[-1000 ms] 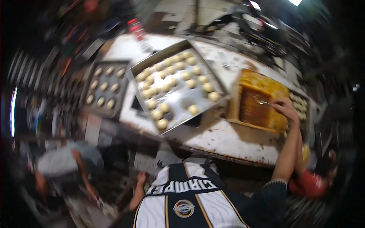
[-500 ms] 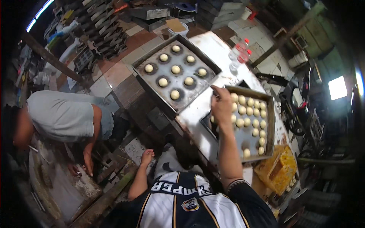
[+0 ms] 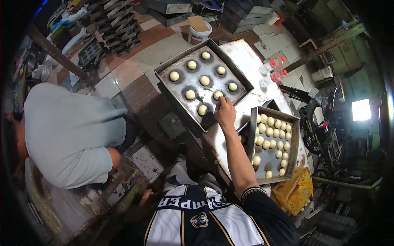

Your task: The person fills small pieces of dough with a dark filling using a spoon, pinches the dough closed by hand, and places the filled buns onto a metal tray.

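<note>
My right hand [image 3: 225, 112] is over the near right part of a dark square baking tray [image 3: 165, 85] at centre. Its fingers are bent together beside a round pale dough ball [image 3: 218, 95]; what they hold, if anything, is hidden. Several more dough balls [image 3: 205, 80] sit spaced apart in rows on that tray, each over a dark round patch. To the right, a second deep tray [image 3: 294, 151] holds many dough balls [image 3: 269, 132] set close together, with gaps at its near side. Low at my left side, my left hand [image 3: 145, 197] hangs dim and blurred, away from the trays.
Both trays rest on a white table [image 3: 234, 53]. Two clear bottles with red caps [image 3: 274, 64] stand at its far right. A yellow plastic bag [image 3: 293, 190] lies by the near tray. At left, another person [image 3: 74, 131] bends low. Behind are a white bucket [image 3: 200, 33] and a motorbike [image 3: 318, 110].
My right hand has moved from the right tray's edge to the centre tray. My left hand has dropped lower and back. The other person has leaned nearer, and the view has shifted.
</note>
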`<state>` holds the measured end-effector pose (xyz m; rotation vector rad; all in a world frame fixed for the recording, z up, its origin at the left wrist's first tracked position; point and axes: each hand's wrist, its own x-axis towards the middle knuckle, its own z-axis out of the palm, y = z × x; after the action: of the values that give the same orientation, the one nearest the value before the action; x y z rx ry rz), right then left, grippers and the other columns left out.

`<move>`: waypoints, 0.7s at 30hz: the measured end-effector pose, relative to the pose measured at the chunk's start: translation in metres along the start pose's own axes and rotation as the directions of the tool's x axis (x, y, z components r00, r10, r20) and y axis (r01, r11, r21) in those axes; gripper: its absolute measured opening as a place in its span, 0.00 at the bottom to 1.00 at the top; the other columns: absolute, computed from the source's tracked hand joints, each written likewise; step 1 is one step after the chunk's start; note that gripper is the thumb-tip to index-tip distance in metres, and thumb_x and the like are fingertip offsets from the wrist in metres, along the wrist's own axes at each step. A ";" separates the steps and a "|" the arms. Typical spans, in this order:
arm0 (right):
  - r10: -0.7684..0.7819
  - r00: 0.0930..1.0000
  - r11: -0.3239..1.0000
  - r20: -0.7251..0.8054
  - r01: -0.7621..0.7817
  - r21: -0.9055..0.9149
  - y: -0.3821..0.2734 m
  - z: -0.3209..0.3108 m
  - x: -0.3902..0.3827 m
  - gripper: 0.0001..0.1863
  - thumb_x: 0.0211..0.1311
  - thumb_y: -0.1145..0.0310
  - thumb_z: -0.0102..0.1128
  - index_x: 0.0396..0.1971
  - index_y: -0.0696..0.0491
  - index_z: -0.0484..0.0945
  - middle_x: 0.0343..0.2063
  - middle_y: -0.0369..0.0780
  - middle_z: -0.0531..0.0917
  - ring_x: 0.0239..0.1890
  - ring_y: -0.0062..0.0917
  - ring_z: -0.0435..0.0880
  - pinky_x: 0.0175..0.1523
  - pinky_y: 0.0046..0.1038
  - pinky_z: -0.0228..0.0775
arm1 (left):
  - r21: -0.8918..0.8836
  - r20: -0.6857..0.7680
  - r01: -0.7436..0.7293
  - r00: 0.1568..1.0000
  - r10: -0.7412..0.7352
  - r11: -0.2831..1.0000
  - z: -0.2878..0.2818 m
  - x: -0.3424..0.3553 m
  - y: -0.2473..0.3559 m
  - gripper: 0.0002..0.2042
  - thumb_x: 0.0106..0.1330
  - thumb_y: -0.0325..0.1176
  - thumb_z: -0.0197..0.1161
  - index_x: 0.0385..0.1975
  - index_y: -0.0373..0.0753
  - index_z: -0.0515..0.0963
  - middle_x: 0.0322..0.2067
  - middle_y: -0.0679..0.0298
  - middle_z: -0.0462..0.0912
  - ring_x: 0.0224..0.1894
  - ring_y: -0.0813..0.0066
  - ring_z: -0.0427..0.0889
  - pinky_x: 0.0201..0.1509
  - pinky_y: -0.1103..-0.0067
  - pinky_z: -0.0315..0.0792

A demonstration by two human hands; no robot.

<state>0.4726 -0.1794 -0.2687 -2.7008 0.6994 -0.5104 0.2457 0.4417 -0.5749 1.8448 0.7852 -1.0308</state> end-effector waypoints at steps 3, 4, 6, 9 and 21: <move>0.040 0.997 0.995 -0.059 -0.034 0.096 0.003 -0.024 -0.013 0.10 0.63 0.72 0.59 0.43 0.53 0.80 0.39 0.48 0.83 0.40 0.48 0.85 0.43 0.47 0.77 | -0.047 -0.050 0.055 0.997 -0.058 0.997 0.019 0.030 0.034 0.10 0.73 0.40 0.55 0.38 0.41 0.79 0.21 0.64 0.78 0.16 0.72 0.74 0.19 0.72 0.67; 0.108 0.990 0.977 -0.086 -0.090 0.196 0.009 -0.035 -0.020 0.12 0.63 0.73 0.59 0.46 0.52 0.81 0.42 0.49 0.84 0.41 0.47 0.85 0.44 0.45 0.78 | -0.041 -0.082 0.058 0.995 -0.061 0.997 0.027 0.039 0.053 0.11 0.73 0.40 0.54 0.38 0.41 0.80 0.20 0.64 0.79 0.15 0.72 0.74 0.20 0.71 0.67; 0.215 0.977 0.937 -0.019 -0.201 0.285 0.009 -0.055 -0.037 0.15 0.65 0.73 0.57 0.51 0.52 0.81 0.47 0.52 0.85 0.43 0.45 0.86 0.46 0.41 0.78 | 0.059 0.101 -0.102 0.990 0.096 0.993 0.028 0.032 0.109 0.13 0.75 0.42 0.51 0.33 0.40 0.75 0.18 0.63 0.72 0.18 0.68 0.71 0.26 0.67 0.69; 0.128 0.970 0.967 -0.208 -0.075 0.243 0.058 -0.092 -0.111 0.19 0.71 0.75 0.52 0.59 0.61 0.76 0.44 0.47 0.84 0.43 0.32 0.83 0.55 0.32 0.74 | -0.270 0.191 -0.364 0.887 0.420 0.891 0.050 0.035 0.180 0.05 0.71 0.30 0.60 0.30 0.42 0.77 0.25 0.70 0.76 0.27 0.78 0.73 0.30 0.74 0.71; 0.210 0.300 0.951 -0.930 -0.283 0.123 0.236 -0.199 -0.554 0.13 0.78 0.69 0.53 0.54 0.62 0.74 0.50 0.48 0.80 0.50 0.37 0.81 0.59 0.34 0.73 | 0.511 0.129 -0.404 0.909 0.397 0.759 0.096 -0.009 0.100 0.16 0.72 0.44 0.56 0.28 0.43 0.87 0.28 0.61 0.89 0.35 0.63 0.88 0.38 0.64 0.79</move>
<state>-0.1573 -0.1318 -0.3237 -1.9861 1.3777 -2.0678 0.2914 0.3114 -0.5576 2.3347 0.0565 -1.0307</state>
